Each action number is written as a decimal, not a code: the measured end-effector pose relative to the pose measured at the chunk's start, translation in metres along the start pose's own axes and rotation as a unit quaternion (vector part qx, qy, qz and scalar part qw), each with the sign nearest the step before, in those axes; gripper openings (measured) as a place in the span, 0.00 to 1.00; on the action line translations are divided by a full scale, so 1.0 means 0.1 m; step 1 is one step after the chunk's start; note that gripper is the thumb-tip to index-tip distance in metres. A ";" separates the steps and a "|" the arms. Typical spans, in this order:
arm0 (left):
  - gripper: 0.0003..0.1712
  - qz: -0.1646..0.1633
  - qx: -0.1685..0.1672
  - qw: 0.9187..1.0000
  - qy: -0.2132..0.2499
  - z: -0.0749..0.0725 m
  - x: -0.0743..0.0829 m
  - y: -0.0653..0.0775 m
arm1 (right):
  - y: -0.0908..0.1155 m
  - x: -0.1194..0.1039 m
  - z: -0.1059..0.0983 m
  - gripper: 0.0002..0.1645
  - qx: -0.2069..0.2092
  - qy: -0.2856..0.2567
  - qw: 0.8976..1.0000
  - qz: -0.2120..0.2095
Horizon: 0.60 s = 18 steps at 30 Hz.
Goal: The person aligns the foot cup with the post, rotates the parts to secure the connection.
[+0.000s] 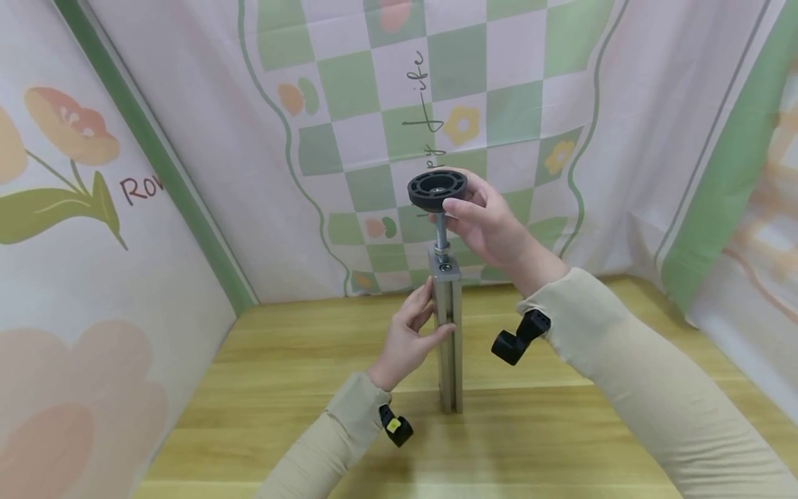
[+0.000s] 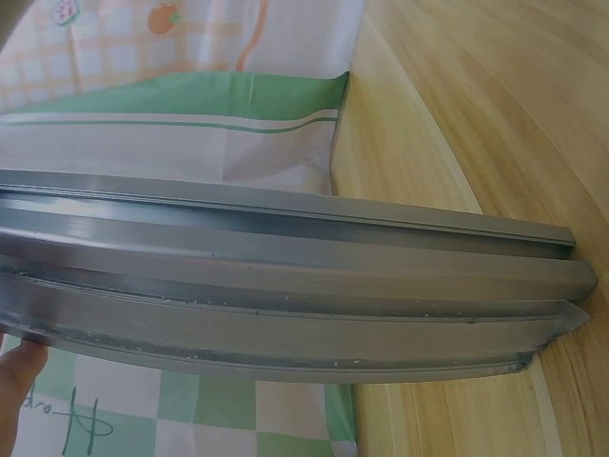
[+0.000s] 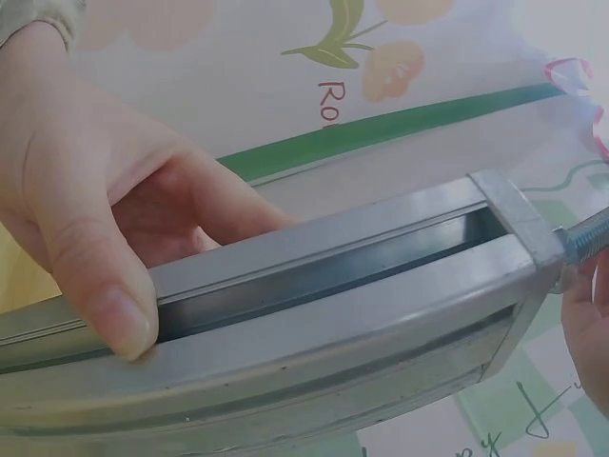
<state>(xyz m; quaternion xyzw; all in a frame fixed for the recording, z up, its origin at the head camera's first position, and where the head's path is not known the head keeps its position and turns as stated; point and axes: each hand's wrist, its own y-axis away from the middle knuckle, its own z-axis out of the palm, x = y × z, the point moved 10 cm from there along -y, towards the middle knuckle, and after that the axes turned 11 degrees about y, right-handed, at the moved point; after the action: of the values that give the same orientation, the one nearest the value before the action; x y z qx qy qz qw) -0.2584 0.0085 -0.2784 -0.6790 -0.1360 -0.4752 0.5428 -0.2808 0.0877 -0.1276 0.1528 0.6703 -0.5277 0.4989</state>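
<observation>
An aluminium extrusion profile [image 1: 445, 346] with slotted sides stands upright on the wooden table. A grey end plate [image 1: 445, 270] caps its top, and a threaded rod with a nut [image 1: 441, 235] rises from it. On the rod's upper end sits a round black levelling foot [image 1: 437, 191], its ribbed, hollow side facing up. My right hand [image 1: 492, 222] grips this foot at its right edge, thumb in front. Lower down, my left hand [image 1: 408, 336] holds the profile from the left; in the right wrist view its thumb [image 3: 119, 319] lies across the slot.
The wooden table [image 1: 299, 360] reaches back to a patterned curtain [image 1: 349, 138]. Another curtain [image 1: 93, 291] hangs along the left side, and a green-edged one [image 1: 717, 229] on the right. Black camera mounts [image 1: 520, 337] are strapped at both wrists.
</observation>
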 end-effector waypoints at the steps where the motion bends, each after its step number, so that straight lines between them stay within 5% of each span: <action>1: 0.45 0.000 0.000 1.000 0.000 0.00 0.00 0.00 | 0.01 -0.01 -0.01 0.24 0.006 0.005 1.000 0.002; 11: 0.45 0.012 0.000 1.000 -0.002 0.01 0.02 0.01 | 0.07 -0.05 -0.04 0.21 0.066 0.041 0.997 0.025; 18: 0.45 0.016 -0.001 1.000 -0.001 0.01 0.02 0.00 | 0.14 -0.12 -0.06 0.24 0.139 0.151 0.978 0.042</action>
<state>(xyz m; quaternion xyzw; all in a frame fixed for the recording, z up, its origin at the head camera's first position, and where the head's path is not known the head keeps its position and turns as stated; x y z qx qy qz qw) -0.2564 0.0087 -0.2769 -0.6820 -0.1248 -0.4663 0.5494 -0.2677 0.1022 -0.1258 0.3263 0.6509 -0.5656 0.3874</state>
